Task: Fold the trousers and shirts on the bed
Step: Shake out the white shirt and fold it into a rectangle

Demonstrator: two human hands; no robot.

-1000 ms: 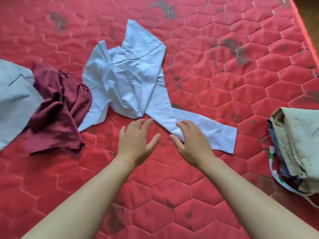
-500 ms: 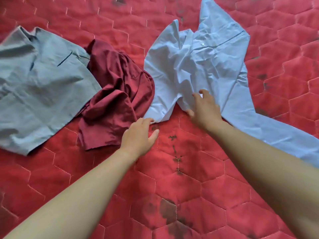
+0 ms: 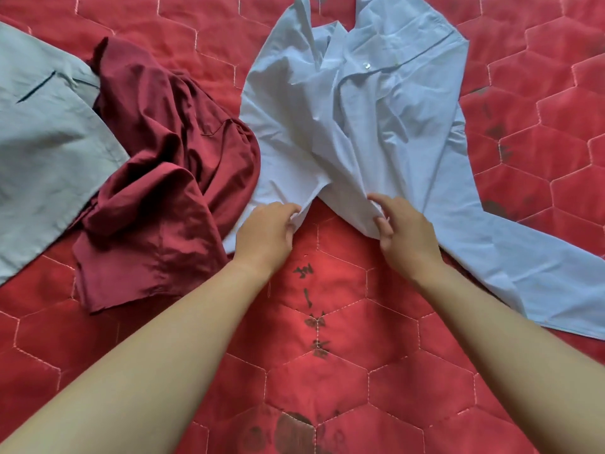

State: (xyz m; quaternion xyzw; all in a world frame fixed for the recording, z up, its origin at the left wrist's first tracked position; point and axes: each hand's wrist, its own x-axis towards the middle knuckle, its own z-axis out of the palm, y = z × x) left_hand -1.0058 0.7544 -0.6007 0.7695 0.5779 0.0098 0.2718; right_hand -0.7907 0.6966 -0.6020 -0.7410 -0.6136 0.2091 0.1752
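Observation:
A crumpled pale blue long-sleeved shirt (image 3: 370,113) lies on the red quilted bed (image 3: 327,322), one sleeve stretching to the lower right. My left hand (image 3: 265,232) pinches the shirt's near hem on the left. My right hand (image 3: 404,232) pinches the hem a little to the right. A bunched maroon garment (image 3: 163,178) lies left of the shirt, touching it. A grey garment (image 3: 42,142) lies flat at the far left, partly under the maroon one.
The quilt has hexagon stitching and dark stains, with dark marks between my forearms. The bed surface stretches red on the right beyond the blue sleeve.
Both hands have closed in on the blue shirt's near hem and now pinch it. The view has moved closer to the shirt; the pile of clothes on the right has left the frame.

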